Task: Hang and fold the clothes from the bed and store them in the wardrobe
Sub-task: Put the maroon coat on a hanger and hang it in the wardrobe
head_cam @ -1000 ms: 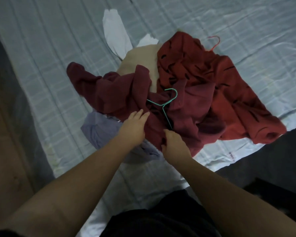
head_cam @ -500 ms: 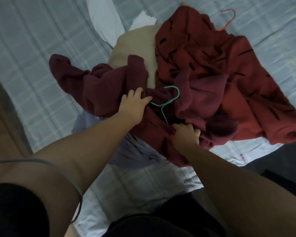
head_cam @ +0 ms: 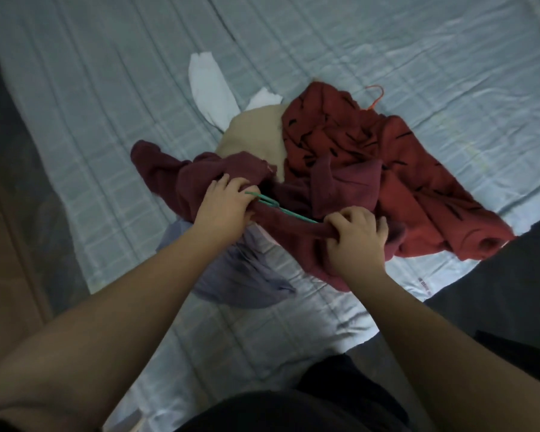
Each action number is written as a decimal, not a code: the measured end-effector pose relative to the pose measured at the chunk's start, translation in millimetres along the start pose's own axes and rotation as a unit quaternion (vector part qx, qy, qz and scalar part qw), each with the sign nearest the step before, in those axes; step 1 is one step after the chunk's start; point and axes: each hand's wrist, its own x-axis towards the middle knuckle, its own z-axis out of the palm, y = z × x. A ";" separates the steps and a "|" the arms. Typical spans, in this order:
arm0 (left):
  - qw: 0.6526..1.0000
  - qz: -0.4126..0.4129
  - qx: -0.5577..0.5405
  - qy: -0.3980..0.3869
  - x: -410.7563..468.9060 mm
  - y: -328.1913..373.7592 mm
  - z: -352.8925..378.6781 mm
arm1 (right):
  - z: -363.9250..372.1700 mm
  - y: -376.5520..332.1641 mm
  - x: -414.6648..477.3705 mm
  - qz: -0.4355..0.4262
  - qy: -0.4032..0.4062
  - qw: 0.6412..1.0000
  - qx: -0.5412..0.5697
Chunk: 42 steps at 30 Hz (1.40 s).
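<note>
A pile of clothes lies on the pale checked bed sheet (head_cam: 106, 104). A maroon garment (head_cam: 175, 179) is on top at the front, with a green wire hanger (head_cam: 281, 209) partly inside it. My left hand (head_cam: 223, 204) grips the maroon cloth together with the hanger's hook end. My right hand (head_cam: 354, 236) clutches a bunched fold of the same garment over the hanger's arm. Behind them lies a red garment with black dashes (head_cam: 387, 169), over a beige garment (head_cam: 256, 129). A lilac garment (head_cam: 240, 269) lies under the maroon one.
A white garment (head_cam: 208, 79) pokes out behind the pile. An orange hanger hook (head_cam: 375, 96) sticks out past the red garment. The bed's front edge runs diagonally at the lower right, with dark floor (head_cam: 496, 275) beyond it. A wooden surface (head_cam: 7, 244) is at the left.
Both hands have closed on the maroon garment. The left hand has taken the hanger's hook end, and the hanger now lies flatter, nearly sideways between the hands. The camera has pulled back.
</note>
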 end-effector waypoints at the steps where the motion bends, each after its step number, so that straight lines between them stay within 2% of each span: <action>1: 1.000 0.010 0.002 0.028 -9.5 0.9 -16.3 | -15.7 -5.7 -3.2 -0.005 0.013 1.000 0.006; 8: 0.978 0.059 -0.005 0.202 -66.3 15.5 -142.8 | -139.7 -46.1 -16.6 -0.110 0.102 0.985 0.091; 13: 0.941 0.092 -0.034 0.325 -103.3 38.0 -233.1 | -240.8 -64.3 -20.9 -0.202 0.130 0.966 0.099; 16: 0.919 0.092 -0.057 0.380 -126.2 53.1 -279.7 | -292.9 -70.0 -32.7 -0.196 0.192 0.953 0.128; 17: 0.913 0.089 -0.060 0.394 -133.8 57.6 -294.1 | -309.7 -72.5 -36.1 -0.180 0.224 0.951 0.115; 19: 0.903 0.089 -0.060 0.416 -149.7 67.1 -321.9 | -343.6 -79.6 -41.0 -0.155 0.281 0.947 0.023; 21: 0.890 0.093 -0.048 0.443 -165.9 77.7 -350.6 | -377.4 -91.1 -46.6 -0.165 0.303 0.937 -0.051; 27: 0.846 0.093 0.019 0.524 -216.6 115.3 -430.5 | -453.8 -125.8 -66.4 -0.273 0.330 0.903 -0.032; 30: 0.840 0.077 0.057 0.534 -241.4 145.0 -455.7 | -490.7 -142.1 -69.1 -0.336 0.250 0.908 0.003; 33: 0.847 0.067 0.067 0.523 -266.6 170.1 -471.4 | -535.2 -142.4 -71.4 -0.428 0.106 0.888 0.132; 35: 0.841 0.066 0.083 0.531 -280.6 183.6 -478.5 | -560.9 -132.6 -72.5 -0.441 -0.011 0.863 0.247; 37: 0.832 0.040 0.112 0.542 -288.9 195.8 -485.3 | -575.6 -124.0 -68.9 -0.432 -0.049 0.864 0.254; 38: 0.832 0.013 0.117 0.542 -290.9 200.9 -488.6 | -580.5 -120.8 -64.8 -0.423 -0.021 0.881 0.212; 40: 0.841 -0.044 0.100 0.530 -294.2 210.4 -490.8 | -583.0 -109.9 -57.5 -0.392 0.116 0.906 0.108; 42: 0.843 -0.084 0.083 0.525 -298.4 216.4 -484.7 | -573.5 -93.3 -58.2 -0.377 0.251 0.885 0.108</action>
